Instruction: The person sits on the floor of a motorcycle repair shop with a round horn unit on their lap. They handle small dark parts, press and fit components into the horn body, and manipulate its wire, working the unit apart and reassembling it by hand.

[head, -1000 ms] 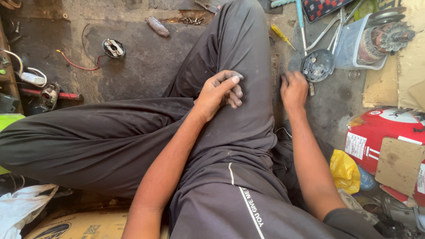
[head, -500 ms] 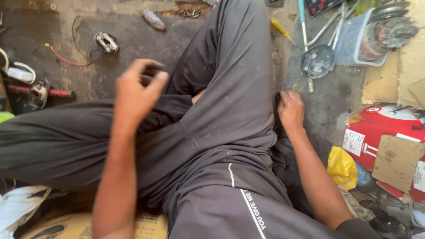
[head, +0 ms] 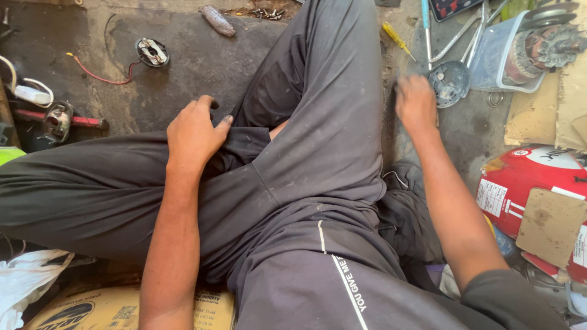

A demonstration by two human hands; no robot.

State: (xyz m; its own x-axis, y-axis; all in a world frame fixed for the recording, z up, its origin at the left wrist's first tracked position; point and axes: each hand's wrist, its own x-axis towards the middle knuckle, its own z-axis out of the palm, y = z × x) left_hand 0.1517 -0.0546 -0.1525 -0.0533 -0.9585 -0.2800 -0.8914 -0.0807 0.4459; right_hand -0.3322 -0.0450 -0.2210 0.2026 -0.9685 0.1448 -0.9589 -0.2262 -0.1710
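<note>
Seated on the floor (head: pixel 183 79) in dark trousers (head: pixel 318 153), legs folded. Left hand (head: pixel 194 131) resting on the trouser leg near the knee, fingers curled loosely, gripping nothing visible. Right hand (head: pixel 416 104) blurred, low beside the other leg, just short of a round metal cover (head: pixel 449 84); open or closed cannot be told, and nothing seen in it. Cover lying on the floor, touching no hand, beside a clear tub (head: pixel 498 58) holding a motor rotor (head: pixel 544 40). Yellow screwdriver (head: pixel 397 40) lying untouched nearby. Small wired part (head: pixel 151 52) well apart to the left. No piece in hand, nothing being assembled; judging from that, the work on the parts all left to do.
</note>
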